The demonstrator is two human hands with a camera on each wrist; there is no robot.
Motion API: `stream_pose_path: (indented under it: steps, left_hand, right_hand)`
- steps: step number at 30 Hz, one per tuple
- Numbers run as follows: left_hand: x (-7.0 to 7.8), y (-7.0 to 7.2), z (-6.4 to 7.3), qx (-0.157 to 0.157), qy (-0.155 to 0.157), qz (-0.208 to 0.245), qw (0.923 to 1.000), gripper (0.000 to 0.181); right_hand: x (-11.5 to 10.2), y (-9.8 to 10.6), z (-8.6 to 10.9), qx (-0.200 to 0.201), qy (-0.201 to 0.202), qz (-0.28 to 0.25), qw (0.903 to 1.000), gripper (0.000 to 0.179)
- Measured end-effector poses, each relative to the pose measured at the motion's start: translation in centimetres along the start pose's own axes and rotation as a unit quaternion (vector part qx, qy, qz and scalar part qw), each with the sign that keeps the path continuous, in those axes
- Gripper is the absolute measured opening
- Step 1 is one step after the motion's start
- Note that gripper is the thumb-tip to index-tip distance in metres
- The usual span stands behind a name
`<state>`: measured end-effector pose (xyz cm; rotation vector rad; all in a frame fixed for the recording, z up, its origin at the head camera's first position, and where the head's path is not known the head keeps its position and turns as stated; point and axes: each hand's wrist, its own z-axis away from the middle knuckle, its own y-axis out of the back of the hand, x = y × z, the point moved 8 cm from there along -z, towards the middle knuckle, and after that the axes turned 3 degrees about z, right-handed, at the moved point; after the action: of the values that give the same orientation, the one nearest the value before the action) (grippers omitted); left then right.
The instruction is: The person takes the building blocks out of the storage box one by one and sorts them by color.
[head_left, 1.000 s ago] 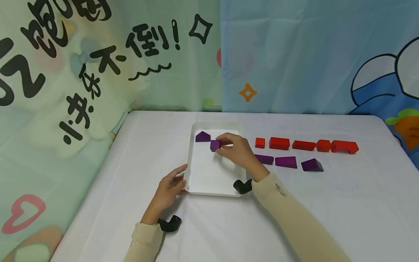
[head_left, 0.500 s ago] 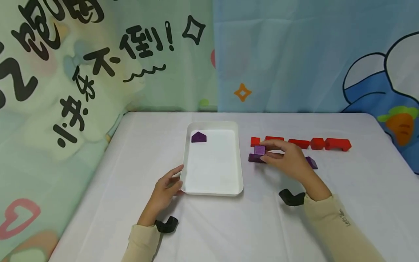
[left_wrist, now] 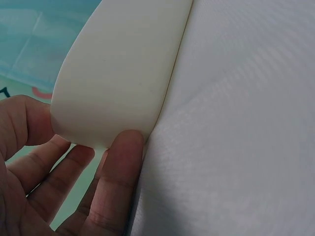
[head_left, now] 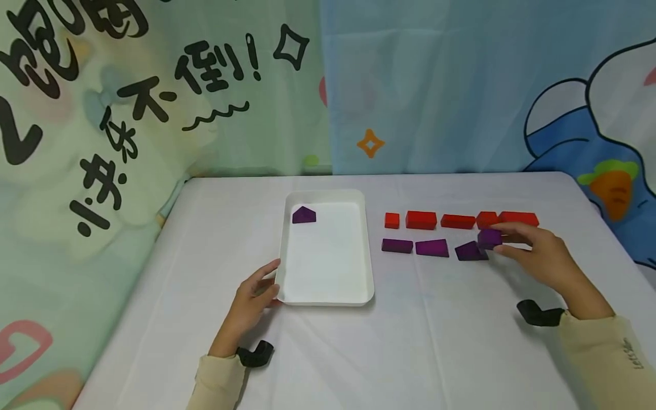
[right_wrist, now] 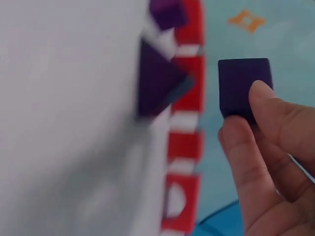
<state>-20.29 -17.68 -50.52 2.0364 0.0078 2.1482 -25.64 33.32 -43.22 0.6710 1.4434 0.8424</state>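
Observation:
My right hand (head_left: pixel 548 256) pinches a purple cube-like block (head_left: pixel 489 239) between thumb and fingers, above the right end of the purple row. In the right wrist view the same block (right_wrist: pixel 241 88) is held at the fingertips, apart from the other blocks. Just left of it in the head view lies a purple wedge block (head_left: pixel 470 251). At the near left corner of a white tray (head_left: pixel 328 296), my left hand (head_left: pixel 251 304) holds the wall, with digits at the rim and low near the base. Inside the tray's far left corner lies a purple pointed block (head_left: pixel 304 215).
Two more purple blocks, a long one (head_left: pixel 397 246) and a slanted one (head_left: pixel 432 248), lie right of the tray. Behind them runs a row of several red blocks (head_left: pixel 421 220). A white cloth covers the table (head_left: pixel 410 353); printed curtains (head_left: pixel 430 85) hang behind it.
My right hand has carried the purple cube-like block from over the tray, rightward past the purple row, to its right end. The left hand stays at the tray corner; the view turned slightly right.

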Motion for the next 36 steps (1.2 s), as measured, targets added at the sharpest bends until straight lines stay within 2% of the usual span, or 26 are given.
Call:
stream_pose_path:
  steps: [4,7,14,19,24,28,33,36]
  left_hand:
    - [0.0,0.0,0.1,-0.001,0.001,-0.002,1.0000,0.056]
    - [0.0,0.0,0.1,0.000,0.001,-0.002,1.0000,0.056]
    - [0.0,0.1,0.1,-0.001,0.000,0.002,1.0000,0.055]
    - [0.0,0.0,0.1,-0.002,-0.002,0.005,1.0000,0.055]
    - [0.0,0.1,0.0,-0.003,-0.001,0.006,1.0000,0.056]
    - [0.0,0.2,0.1,-0.005,-0.001,0.008,1.0000,0.056]
    - [-0.1,0.1,-0.1,-0.005,-0.001,0.011,0.9999,0.056]
    - [-0.1,0.1,-0.2,-0.005,-0.003,0.010,0.9999,0.055]
  right_hand:
    - [2.7,0.6,0.4,-0.006,-0.019,0.012,0.9997,0.049]
    - [3.9,0.5,0.5,-0.013,-0.022,0.011,0.9996,0.050]
    - [5.0,-0.3,0.0,-0.025,-0.022,0.013,0.9994,0.051]
    - [4.9,-0.2,0.0,-0.042,-0.031,0.018,0.9984,0.057]
    - [2.7,1.0,-0.4,-0.038,-0.025,0.032,0.9985,0.055]
    - [-0.4,1.6,-1.5,-0.023,0.001,0.033,0.9992,0.054]
    - [-4.3,1.4,-3.1,-0.018,0.047,0.025,0.9984,0.049]
    - [-6.3,0.8,-4.3,-0.030,0.053,0.001,0.9981,0.046]
